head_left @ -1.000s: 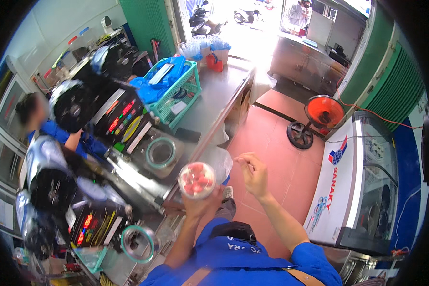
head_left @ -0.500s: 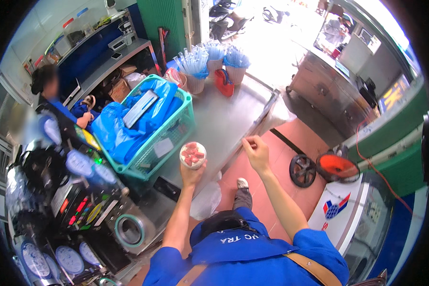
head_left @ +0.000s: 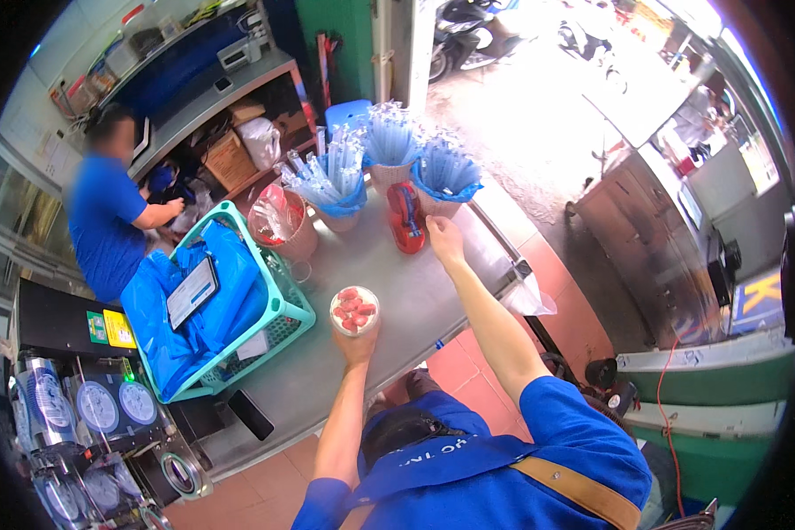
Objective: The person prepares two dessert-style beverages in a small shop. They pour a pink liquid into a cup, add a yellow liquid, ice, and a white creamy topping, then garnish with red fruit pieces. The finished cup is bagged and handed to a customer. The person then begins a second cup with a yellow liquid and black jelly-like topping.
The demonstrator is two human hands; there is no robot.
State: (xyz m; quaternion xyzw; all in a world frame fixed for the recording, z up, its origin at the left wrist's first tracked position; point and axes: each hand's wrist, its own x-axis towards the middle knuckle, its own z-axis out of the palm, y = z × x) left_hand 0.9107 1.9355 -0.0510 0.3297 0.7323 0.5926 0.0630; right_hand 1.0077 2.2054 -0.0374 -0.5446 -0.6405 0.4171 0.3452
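My left hand (head_left: 357,343) is wrapped round a cup (head_left: 343,330), held upright above the metal counter (head_left: 362,265). White cream and pieces of red fruit (head_left: 355,309) fill its top, likely strawberry. My right hand (head_left: 446,240) is stretched over the counter's far side with its fingers curled together; what they hold, if anything, is hidden. Just left of those fingers lies a red pouch-like thing (head_left: 405,219) with a blue part. Right behind them stands a woven basket (head_left: 439,205) lined with blue plastic and full of wrapped straws (head_left: 449,170).
Two more straw baskets (head_left: 336,217) (head_left: 392,173) and a basket with red-and-clear packets (head_left: 281,225) stand on the counter. A teal crate (head_left: 293,311) holds blue bags and a phone (head_left: 193,293). A black phone (head_left: 250,414) lies near the edge. A co-worker (head_left: 106,212) is at the left.
I have come closer to the counter and the straw baskets. My right hand has gone from beside the counter edge to next to the red pouch; my left hand still holds the cup.
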